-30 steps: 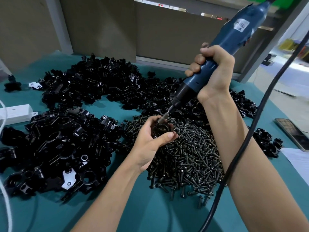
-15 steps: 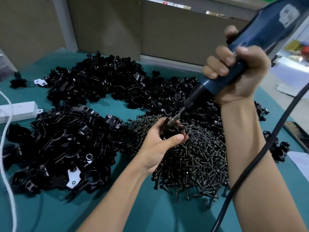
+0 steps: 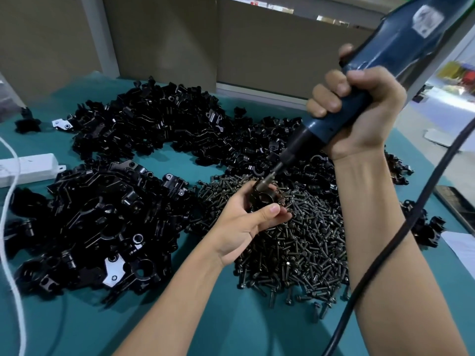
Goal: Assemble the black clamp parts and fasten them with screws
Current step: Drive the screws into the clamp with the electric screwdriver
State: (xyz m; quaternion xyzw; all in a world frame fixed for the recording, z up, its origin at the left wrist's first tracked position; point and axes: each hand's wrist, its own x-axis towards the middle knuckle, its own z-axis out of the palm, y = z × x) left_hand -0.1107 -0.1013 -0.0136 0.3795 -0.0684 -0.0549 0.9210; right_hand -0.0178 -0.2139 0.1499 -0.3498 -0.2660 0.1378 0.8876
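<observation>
Your left hand (image 3: 246,222) has the black clamp (image 3: 264,199) pinched between the thumb, laid flat across its front, and the fingers curled behind it. It sits just above the far edge of the screw heap (image 3: 303,242), a loose mound of dull, dark bolts with round heads. Your right hand (image 3: 359,109) is wrapped tight round the electric screwdriver (image 3: 411,47), knuckles stacked on its glossy blue barrel. The tool leans down to your left, and its slim steel bit (image 3: 272,173) meets the top of the clamp. A thick black cable (image 3: 385,253) hangs in front of your right forearm. To your left, a near pile of clamp parts (image 3: 97,217) lies in a shiny, angular black tangle, a few pale faces showing. A second pile (image 3: 154,124) stretches along the far side. Everything rests on the smooth teal table (image 3: 231,317). At the left edge sit a white power strip (image 3: 30,168) and a white cord (image 3: 10,227).
</observation>
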